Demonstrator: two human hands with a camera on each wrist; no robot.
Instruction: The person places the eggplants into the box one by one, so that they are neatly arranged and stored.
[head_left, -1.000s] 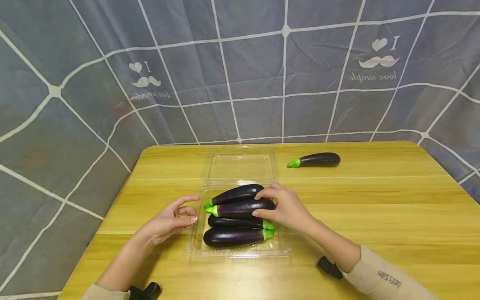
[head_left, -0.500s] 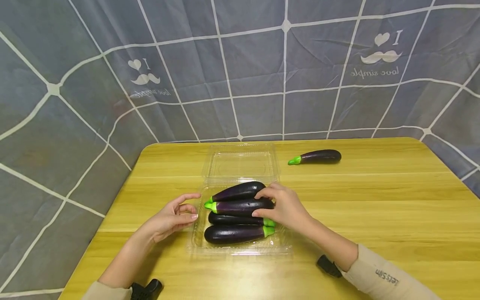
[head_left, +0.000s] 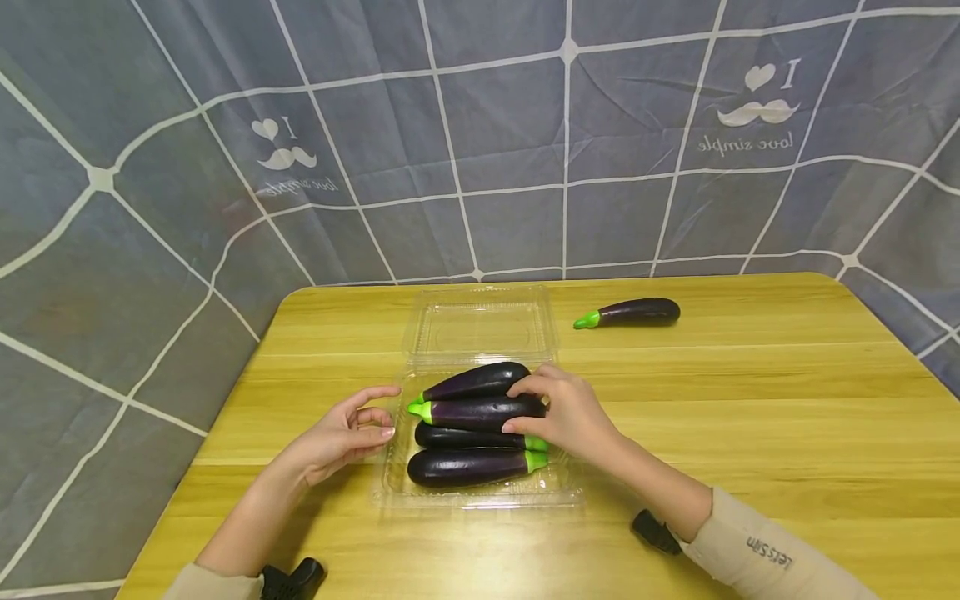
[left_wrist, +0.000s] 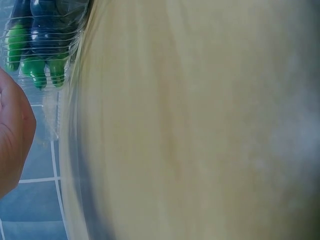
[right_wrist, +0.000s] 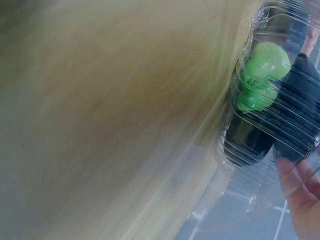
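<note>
Several dark purple eggplants with green stems lie side by side in a clear plastic clamshell box (head_left: 480,502). My right hand (head_left: 566,412) holds the blunt right end of one eggplant (head_left: 480,414) between thumb and fingers, inside the box's right side. That eggplant's stem points left. Behind it lies another eggplant (head_left: 480,382), and the front eggplant (head_left: 465,468) has its stem to the right. At the box's left rim, my left hand (head_left: 341,437) has thumb and fingers loosely bent apart, holding nothing. Whether its fingertips touch the rim, I cannot tell.
The box's lid (head_left: 483,329) lies opened back on the wooden table (head_left: 750,433). A single eggplant (head_left: 637,312) rests at the table's back right. Behind the table hangs a grey checked cloth (head_left: 510,150). Black wrist devices are partly visible under both forearms.
The view has shifted slightly. Both hands and the eggplants stay in nearly the same places; the right hand keeps its hold.
</note>
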